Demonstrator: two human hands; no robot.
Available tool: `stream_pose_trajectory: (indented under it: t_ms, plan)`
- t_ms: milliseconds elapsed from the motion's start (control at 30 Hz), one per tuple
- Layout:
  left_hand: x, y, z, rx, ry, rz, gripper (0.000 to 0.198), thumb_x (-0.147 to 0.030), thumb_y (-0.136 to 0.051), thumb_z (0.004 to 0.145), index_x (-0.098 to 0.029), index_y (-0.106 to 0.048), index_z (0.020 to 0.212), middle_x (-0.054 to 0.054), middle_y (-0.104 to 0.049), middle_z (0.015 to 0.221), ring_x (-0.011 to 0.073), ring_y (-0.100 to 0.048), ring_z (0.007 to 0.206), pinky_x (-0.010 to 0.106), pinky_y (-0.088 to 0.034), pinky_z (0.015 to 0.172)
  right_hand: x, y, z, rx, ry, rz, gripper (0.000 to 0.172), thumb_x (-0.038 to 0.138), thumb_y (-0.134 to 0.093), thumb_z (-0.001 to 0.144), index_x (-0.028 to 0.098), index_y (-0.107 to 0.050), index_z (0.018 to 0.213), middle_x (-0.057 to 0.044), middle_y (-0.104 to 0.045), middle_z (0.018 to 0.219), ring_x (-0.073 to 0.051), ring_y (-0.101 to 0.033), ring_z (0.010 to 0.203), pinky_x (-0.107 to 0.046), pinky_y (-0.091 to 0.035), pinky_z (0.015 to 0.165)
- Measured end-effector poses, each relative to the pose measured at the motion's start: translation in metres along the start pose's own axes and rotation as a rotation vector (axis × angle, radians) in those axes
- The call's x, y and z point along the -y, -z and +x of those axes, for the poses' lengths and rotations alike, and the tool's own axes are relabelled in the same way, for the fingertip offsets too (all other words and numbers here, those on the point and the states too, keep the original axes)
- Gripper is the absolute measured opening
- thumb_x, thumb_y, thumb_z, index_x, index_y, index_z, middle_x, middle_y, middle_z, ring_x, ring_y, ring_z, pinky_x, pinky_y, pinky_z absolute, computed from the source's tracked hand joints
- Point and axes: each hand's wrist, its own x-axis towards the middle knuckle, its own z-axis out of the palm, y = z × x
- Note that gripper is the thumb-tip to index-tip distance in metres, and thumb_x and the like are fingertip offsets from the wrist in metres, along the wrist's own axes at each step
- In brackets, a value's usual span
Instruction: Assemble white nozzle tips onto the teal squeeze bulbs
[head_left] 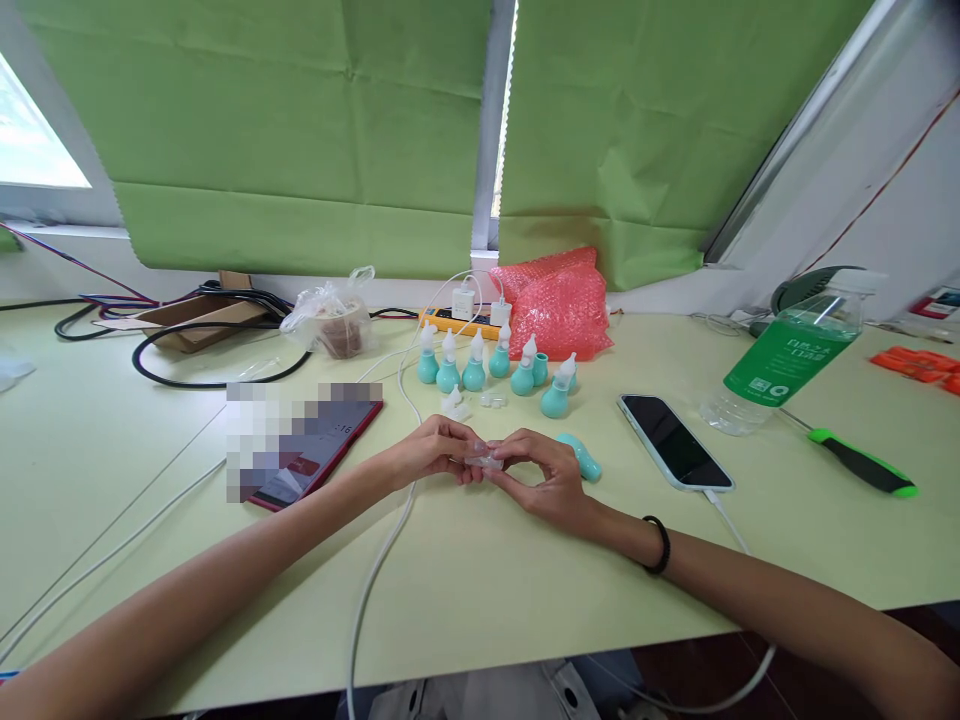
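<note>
Between both hands, low over the table, is a small clear plastic piece (484,461). My left hand (435,448) pinches its left end, and my right hand (544,475) grips the right end with thumb and fingertips. Fingers cover much of it. Just right of my right hand lies a teal rubber piece (579,457). Beyond my hands stand several teal bulbs with clear nozzle tips, one a teal bulb (473,374) near the middle. Loose white-clear tips (454,404) and small clear pieces (493,400) lie in front of them.
A red-edged phone (315,460) lies left, a charging phone (676,443) right. A white cable (386,550) passes below my left wrist. Farther right are a tilted water bottle (795,350) and a screwdriver (862,463). Pink bubble wrap (562,310) and an orange power strip (457,324) sit behind.
</note>
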Motion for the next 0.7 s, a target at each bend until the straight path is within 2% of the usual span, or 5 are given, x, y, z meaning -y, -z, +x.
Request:
stream_pose_trajectory:
  t_ms: [100,233,433,533,700]
  plan:
    - [0.005,0.0005,0.0027,-0.028,0.0,-0.066,0.012,-0.019,-0.062,0.065,-0.007,-0.062,0.067,0.006,-0.061,0.06,0.0102,-0.053,0.052,0.021,-0.039,0.051,-0.0011,-0.0003,-0.0003,0.003,0.0,0.033,0.017,0.011,-0.062,0.066,0.019,-0.058,0.081,-0.003,-0.059,0.074,-0.013,-0.058,0.069,-0.025,-0.054,0.055]
    - [0.0086,-0.0003,0.0044,-0.071,-0.016,-0.086,0.018,-0.023,-0.058,0.07,-0.007,-0.061,0.065,0.005,-0.057,0.053,0.0102,-0.052,0.048,0.021,-0.035,0.046,-0.0028,0.0009,0.0003,0.002,-0.09,0.077,0.017,0.011,-0.062,0.066,0.017,-0.058,0.081,-0.003,-0.059,0.076,-0.012,-0.058,0.069,-0.025,-0.055,0.055]
    - [0.0087,-0.0006,0.0038,-0.063,-0.018,-0.138,0.019,-0.027,-0.057,0.072,-0.008,-0.06,0.068,0.006,-0.06,0.059,0.01,-0.052,0.049,0.023,-0.039,0.051,-0.0036,0.0023,0.0018,0.007,-0.109,0.09,0.017,0.01,-0.06,0.067,0.017,-0.057,0.082,-0.005,-0.06,0.083,-0.015,-0.058,0.081,-0.026,-0.055,0.061]
    - [0.0075,-0.0016,0.002,-0.087,-0.06,-0.068,0.017,-0.025,-0.06,0.07,-0.008,-0.061,0.069,0.006,-0.06,0.061,0.0099,-0.052,0.05,0.023,-0.04,0.052,-0.0029,0.0022,0.0024,0.023,-0.093,0.087,0.017,0.009,-0.06,0.067,0.017,-0.057,0.081,-0.005,-0.06,0.085,-0.015,-0.058,0.081,-0.026,-0.055,0.063]
    - [0.003,-0.0074,-0.0018,-0.12,-0.13,0.065,0.024,-0.029,-0.056,0.073,-0.007,-0.062,0.066,0.006,-0.058,0.055,0.0103,-0.052,0.048,0.022,-0.039,0.048,-0.002,0.0028,0.0022,0.06,-0.16,0.078,0.022,0.014,-0.06,0.068,0.018,-0.056,0.089,-0.004,-0.059,0.084,-0.014,-0.057,0.077,-0.026,-0.055,0.06]
